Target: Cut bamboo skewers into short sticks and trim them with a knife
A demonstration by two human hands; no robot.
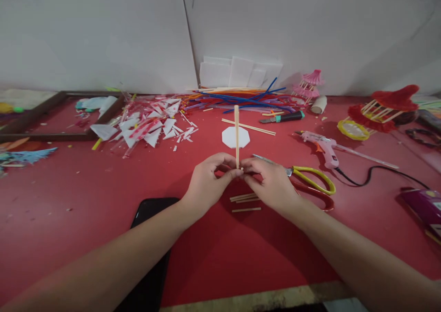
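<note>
Two hands meet at the middle of the red table. My left hand is closed, pinching the lower end of upright wooden sticks, which look like a small bundle. My right hand is closed at the same spot, its fingertips on the sticks' bottom end; how much each hand bears is hidden. Behind the sticks lies a white octagonal piece. Several short cut sticks lie below my hands. Scissors with one yellow and one red handle rest partly behind my right hand.
A pink glue gun with its cord lies right, near a cutter knife and a red pagoda-like model. Pipe cleaners and white scraps line the back. A black phone-like slab lies under my left forearm.
</note>
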